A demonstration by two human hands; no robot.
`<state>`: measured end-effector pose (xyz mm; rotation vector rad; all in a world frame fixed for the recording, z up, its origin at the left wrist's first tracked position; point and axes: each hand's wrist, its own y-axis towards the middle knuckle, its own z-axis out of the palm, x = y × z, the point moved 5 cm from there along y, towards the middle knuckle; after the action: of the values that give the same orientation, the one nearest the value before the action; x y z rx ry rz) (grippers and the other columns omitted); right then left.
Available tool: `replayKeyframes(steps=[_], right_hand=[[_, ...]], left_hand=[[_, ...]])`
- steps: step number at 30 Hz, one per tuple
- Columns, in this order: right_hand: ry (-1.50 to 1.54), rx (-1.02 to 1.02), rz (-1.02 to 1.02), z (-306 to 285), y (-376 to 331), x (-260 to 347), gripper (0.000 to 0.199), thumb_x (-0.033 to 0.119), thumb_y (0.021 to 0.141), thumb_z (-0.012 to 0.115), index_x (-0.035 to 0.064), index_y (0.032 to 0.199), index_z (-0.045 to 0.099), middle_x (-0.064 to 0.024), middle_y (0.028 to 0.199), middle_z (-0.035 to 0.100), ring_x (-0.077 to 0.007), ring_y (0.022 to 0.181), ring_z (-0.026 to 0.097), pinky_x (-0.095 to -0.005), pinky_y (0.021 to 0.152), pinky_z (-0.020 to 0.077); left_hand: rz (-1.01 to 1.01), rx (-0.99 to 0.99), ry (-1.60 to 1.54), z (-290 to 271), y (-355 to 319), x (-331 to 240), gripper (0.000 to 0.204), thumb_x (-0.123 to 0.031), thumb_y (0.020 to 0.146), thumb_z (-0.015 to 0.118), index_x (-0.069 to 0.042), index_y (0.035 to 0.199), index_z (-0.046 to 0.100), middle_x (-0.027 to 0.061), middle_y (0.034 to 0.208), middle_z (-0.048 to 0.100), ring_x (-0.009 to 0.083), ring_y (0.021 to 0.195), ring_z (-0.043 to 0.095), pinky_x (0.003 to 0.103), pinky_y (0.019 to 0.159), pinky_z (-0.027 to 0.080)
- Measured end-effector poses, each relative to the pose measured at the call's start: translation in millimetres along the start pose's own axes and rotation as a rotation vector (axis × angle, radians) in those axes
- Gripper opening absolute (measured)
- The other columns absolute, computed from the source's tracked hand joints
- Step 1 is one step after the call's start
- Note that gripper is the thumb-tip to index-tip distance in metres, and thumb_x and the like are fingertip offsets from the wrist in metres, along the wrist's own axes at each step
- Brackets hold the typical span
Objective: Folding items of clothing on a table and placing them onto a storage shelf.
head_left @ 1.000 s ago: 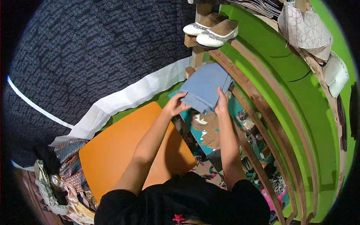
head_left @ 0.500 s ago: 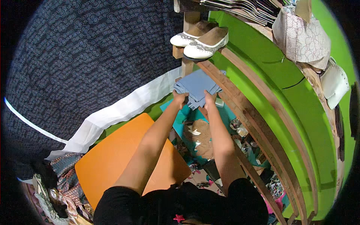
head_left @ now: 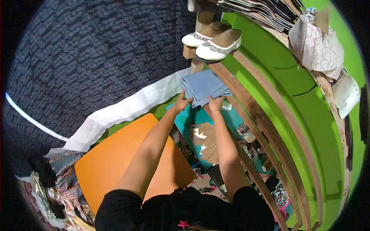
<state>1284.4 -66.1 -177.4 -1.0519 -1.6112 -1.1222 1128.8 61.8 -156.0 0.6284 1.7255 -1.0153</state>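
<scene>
Both my arms reach forward to a stack of blue-grey cloth-like sheets (head_left: 204, 85). The sheets lie flat over one another, and their edges and corners are uneven at the left and near sides. My left hand (head_left: 182, 103) is closed on the stack's near left edge. At the near right edge, my right hand (head_left: 216, 104) grips it with the thumb on top. The fingers beneath the sheets are hidden. The stack is beside the left end of a wooden rack rail, just below a pair of white shoes (head_left: 216, 48).
An orange board (head_left: 127, 161) lies left of my arms. Beneath my hands is a turquoise surface (head_left: 185, 122) with brown pieces (head_left: 208, 142) and pale scraps. Curved-looking wooden rails (head_left: 269, 127) run along the right by a green wall (head_left: 300, 96). A dark patterned curtain (head_left: 104, 57) hangs left.
The stack has tilted and shifted slightly, its near corner now drawn in. My left hand has moved a little down and left along its edge. The whole view has shifted slightly.
</scene>
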Motion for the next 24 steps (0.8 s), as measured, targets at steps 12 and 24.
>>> replayKeyframes(steps=[12, 24], right_hand=[[-0.471, 0.401, -0.548, 27.0, -259.7, 52.0, 0.053, 0.016, 0.067, 0.06, 0.0016, 0.112, 0.038, -0.0209, 0.115, 0.031, -0.0375, 0.106, 0.029, -0.0472, 0.091, 0.0225], [-0.576, 1.059, -0.724, 45.9, -554.0, 34.3, 0.062, 0.026, 0.071, 0.056, 0.0017, 0.122, 0.033, -0.0245, 0.128, 0.023, -0.039, 0.121, 0.018, -0.0561, 0.095, 0.012]], left_hand=[[0.342, -0.307, -0.131, -55.3, -223.0, 210.0, 0.034, -0.018, 0.079, 0.055, -0.004, 0.109, 0.05, 0.0109, 0.103, 0.053, 0.0211, 0.094, 0.051, 0.03, 0.081, 0.041], [-0.019, -0.725, 0.775, -126.6, -508.7, 329.1, 0.05, -0.033, 0.077, 0.049, -0.017, 0.123, 0.04, 0.0144, 0.136, 0.022, 0.0373, 0.124, 0.018, 0.052, 0.098, 0.014]])
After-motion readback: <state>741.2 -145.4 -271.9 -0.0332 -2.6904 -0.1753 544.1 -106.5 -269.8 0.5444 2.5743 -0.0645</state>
